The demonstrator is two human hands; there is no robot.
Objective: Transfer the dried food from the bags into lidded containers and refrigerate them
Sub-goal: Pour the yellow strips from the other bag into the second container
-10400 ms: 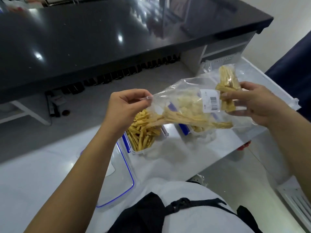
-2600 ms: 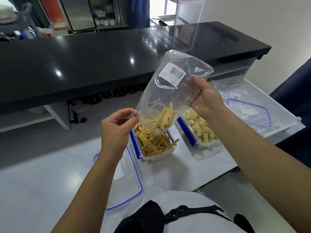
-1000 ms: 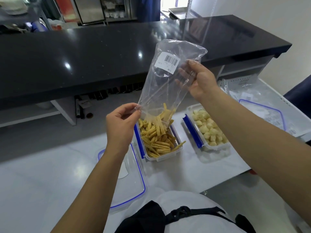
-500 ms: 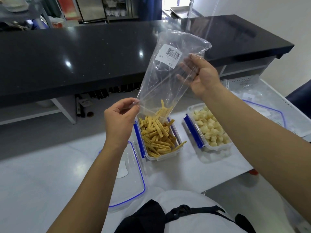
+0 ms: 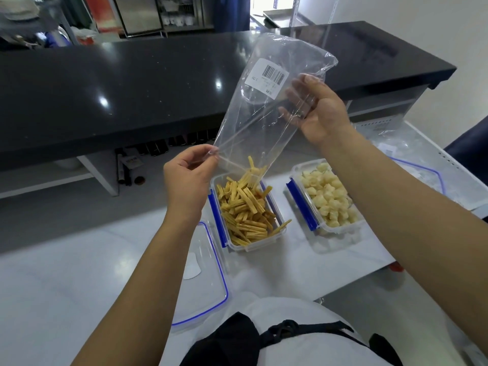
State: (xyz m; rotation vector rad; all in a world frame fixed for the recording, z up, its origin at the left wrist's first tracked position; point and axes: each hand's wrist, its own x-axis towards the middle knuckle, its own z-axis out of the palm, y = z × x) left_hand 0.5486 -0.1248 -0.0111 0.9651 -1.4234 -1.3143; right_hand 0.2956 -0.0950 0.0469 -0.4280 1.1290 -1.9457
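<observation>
The bag [image 5: 266, 112] hangs upended over the left tub [image 5: 248, 215], nearly drained since a second ago; a few sticks [image 5: 254, 169] cling at its mouth. My left hand [image 5: 188, 178] pinches the mouth's edge, my right hand [image 5: 317, 109] grips the bottom. Lidding comes next.

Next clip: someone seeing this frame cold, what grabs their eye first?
Most likely the clear plastic bag held upended in mid-frame, its barcode label near the top and a few last yellow sticks at its mouth. The left hand pinches the lower edge; the right hand grips higher up. Right below sits an open container heaped with the sticks, and to its right a second container of pale chunks.
</observation>
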